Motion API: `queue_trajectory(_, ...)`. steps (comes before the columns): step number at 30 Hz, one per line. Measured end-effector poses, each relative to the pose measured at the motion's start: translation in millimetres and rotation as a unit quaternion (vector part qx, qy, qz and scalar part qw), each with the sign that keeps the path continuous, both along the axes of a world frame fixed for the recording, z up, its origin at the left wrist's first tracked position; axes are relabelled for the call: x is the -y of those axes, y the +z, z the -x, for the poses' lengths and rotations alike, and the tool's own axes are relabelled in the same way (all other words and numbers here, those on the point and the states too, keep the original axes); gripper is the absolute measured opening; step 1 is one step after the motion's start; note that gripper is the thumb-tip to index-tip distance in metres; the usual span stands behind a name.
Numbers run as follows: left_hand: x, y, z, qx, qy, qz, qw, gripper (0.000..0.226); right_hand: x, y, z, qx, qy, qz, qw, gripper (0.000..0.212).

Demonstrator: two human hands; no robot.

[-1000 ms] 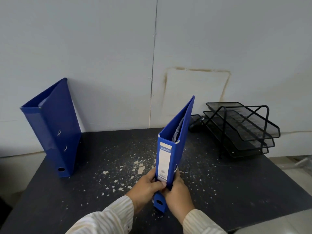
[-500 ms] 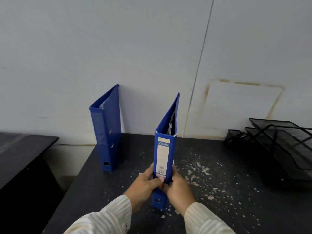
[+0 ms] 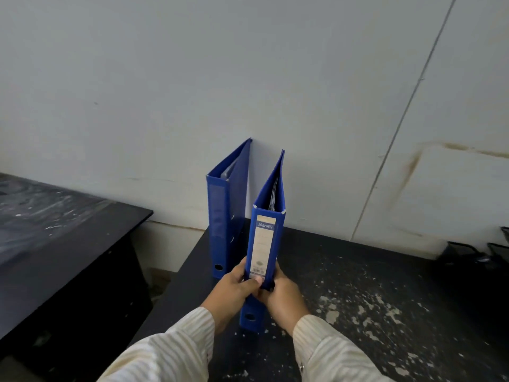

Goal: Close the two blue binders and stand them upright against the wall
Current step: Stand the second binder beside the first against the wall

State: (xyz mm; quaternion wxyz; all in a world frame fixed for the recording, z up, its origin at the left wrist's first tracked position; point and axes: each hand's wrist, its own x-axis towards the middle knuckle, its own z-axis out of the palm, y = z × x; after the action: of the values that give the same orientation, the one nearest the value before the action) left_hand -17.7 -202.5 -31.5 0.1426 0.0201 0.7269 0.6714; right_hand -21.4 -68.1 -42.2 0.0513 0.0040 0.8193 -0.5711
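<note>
A closed blue binder with a cream spine label (image 3: pixel 265 238) stands upright on the black table (image 3: pixel 371 293), spine toward me. My left hand (image 3: pixel 234 288) grips its lower left side, thumb across the spine. My right hand (image 3: pixel 283 296) grips the lower right side. A second blue binder (image 3: pixel 223 216) stands upright just to the left and behind it, at the table's left corner, its far edge against the white wall (image 3: pixel 248 78). A narrow gap separates the two binders.
The table top is speckled with white flakes. Its left edge drops to a gap, beyond which a lower black table (image 3: pixel 55 230) stands. Black wire trays (image 3: pixel 484 252) sit at the far right by the wall.
Both hands have carried the labelled binder left and toward the wall, so it is now close beside the other binder. My view has swung left, and the wire trays have slid almost out of frame.
</note>
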Motion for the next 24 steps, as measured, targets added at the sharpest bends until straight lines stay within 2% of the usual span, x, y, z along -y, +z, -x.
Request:
queue_trajectory(3, 3.5, 2.3, 14.1, -0.003, 0.019, 0.004, 1.0, 0.055, 6.3, 2.6, 18.2, 0.017, 0.002, 0.016, 1.0, 0.066)
queue_trajectory(14, 0.4, -17.0, 48.0, 0.031, 0.079, -0.012, 0.996, 0.059, 4.5, 3.0, 54.5, 0.028, 0.047, -0.06, 0.997, 0.067)
queue_trajectory(20, -3.0, -23.9, 44.8, 0.005, 0.101, -0.031, 0.994, 0.059, 0.7, 8.7, 46.3, -0.021, 0.066, -0.119, 0.99, 0.058)
queue_trajectory(24, -1.3, -2.0, 45.1, -0.056, 0.095, -0.037, 0.993, 0.053, -4.5, 26.3, 41.6, -0.105, 0.044, -0.113, 0.987, 0.059)
